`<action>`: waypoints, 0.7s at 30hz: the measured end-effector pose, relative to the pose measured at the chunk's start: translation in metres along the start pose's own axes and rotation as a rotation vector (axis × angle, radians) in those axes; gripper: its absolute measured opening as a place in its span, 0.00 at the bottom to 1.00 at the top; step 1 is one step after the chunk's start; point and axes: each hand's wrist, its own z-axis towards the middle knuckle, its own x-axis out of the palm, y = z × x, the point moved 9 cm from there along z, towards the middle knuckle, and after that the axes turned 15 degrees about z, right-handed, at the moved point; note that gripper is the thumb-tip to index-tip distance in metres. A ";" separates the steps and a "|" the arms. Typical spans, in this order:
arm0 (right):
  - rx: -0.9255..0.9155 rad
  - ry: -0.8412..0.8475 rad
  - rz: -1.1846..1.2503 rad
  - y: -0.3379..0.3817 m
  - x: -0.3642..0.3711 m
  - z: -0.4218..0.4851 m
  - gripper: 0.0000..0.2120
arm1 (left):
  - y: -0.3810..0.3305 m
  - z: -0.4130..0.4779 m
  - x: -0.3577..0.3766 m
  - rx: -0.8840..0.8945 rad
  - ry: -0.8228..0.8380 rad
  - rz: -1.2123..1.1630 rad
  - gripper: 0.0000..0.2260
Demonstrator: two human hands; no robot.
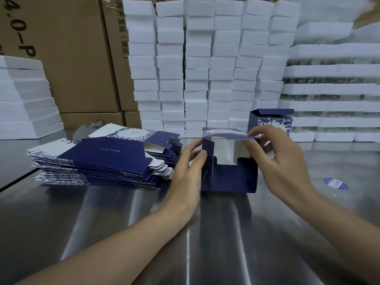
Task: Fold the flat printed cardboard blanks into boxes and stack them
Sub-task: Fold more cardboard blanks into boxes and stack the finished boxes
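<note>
A half-formed navy blue box [230,177] with a white floral print stands on the steel table [115,223] in front of me, its end open toward me and its grey inside showing. My left hand [188,167] presses the left side flap inward with its fingertips. My right hand [281,159] pinches the top flap at the box's upper right corner. A pile of flat navy and white blanks [102,159] lies to the left. One folded box [271,122] stands upright behind my right hand, its top flap open.
Tall columns of white foam blocks [205,68] wall off the back of the table. Brown shipping cartons [67,58] stand at the back left, beside more white blocks [24,95]. A blue oval sticker [335,183] lies on the table to the right.
</note>
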 end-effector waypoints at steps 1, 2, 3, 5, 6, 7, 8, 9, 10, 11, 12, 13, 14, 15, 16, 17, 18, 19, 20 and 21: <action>0.002 -0.025 0.006 0.001 -0.002 0.001 0.15 | 0.000 -0.001 0.002 0.009 0.012 0.023 0.11; 0.003 -0.047 0.010 0.002 -0.004 0.001 0.15 | 0.000 -0.001 0.002 0.020 0.016 0.048 0.10; 0.003 -0.072 0.013 0.004 -0.006 0.002 0.16 | -0.001 -0.002 0.003 0.032 0.021 0.067 0.11; -0.004 -0.106 0.024 0.009 -0.009 0.003 0.18 | -0.002 -0.003 0.005 0.059 0.042 0.090 0.17; -0.013 -0.108 0.037 0.011 -0.009 0.003 0.18 | -0.002 -0.002 0.007 0.066 0.054 0.090 0.20; -0.023 -0.105 0.050 0.014 -0.008 0.003 0.19 | -0.002 -0.002 0.008 0.072 0.066 0.090 0.21; -0.035 -0.096 0.060 0.016 -0.007 0.002 0.19 | -0.002 -0.002 0.009 0.082 0.069 0.103 0.23; -0.053 -0.082 0.063 0.019 -0.006 0.001 0.20 | -0.002 -0.002 0.008 0.099 0.058 0.133 0.23; -0.075 -0.060 0.058 0.023 -0.004 0.000 0.20 | -0.003 -0.001 0.006 0.117 0.032 0.183 0.21; -0.102 -0.033 0.047 0.027 -0.001 -0.002 0.19 | -0.003 -0.001 0.002 0.136 -0.009 0.243 0.17; -0.133 -0.001 0.038 0.032 0.002 -0.003 0.18 | -0.004 0.000 -0.002 0.142 -0.054 0.287 0.12; -0.170 0.033 0.033 0.037 0.005 -0.005 0.18 | -0.002 0.000 -0.006 0.129 -0.091 0.303 0.09; -0.215 0.071 0.029 0.043 0.009 -0.007 0.20 | 0.000 0.001 -0.010 0.092 -0.115 0.299 0.09; -0.259 0.114 0.023 0.049 0.014 -0.009 0.24 | 0.005 0.002 -0.012 0.036 -0.128 0.273 0.10; -0.299 0.160 0.012 0.053 0.019 -0.012 0.28 | 0.010 0.003 -0.013 -0.033 -0.131 0.205 0.11; -0.342 0.202 -0.005 0.059 0.024 -0.016 0.30 | 0.017 0.002 -0.012 -0.109 -0.127 0.088 0.11; -0.395 0.236 -0.030 0.065 0.029 -0.021 0.31 | 0.022 0.001 -0.010 -0.191 -0.126 -0.051 0.11; -0.466 0.255 -0.061 0.074 0.034 -0.027 0.30 | 0.027 -0.001 -0.008 -0.259 -0.127 -0.178 0.11; -0.556 0.257 -0.087 0.084 0.036 -0.034 0.26 | 0.029 -0.002 -0.007 -0.302 -0.131 -0.267 0.10; -0.651 0.238 -0.105 0.096 0.038 -0.041 0.20 | 0.030 -0.003 -0.004 -0.326 -0.123 -0.322 0.10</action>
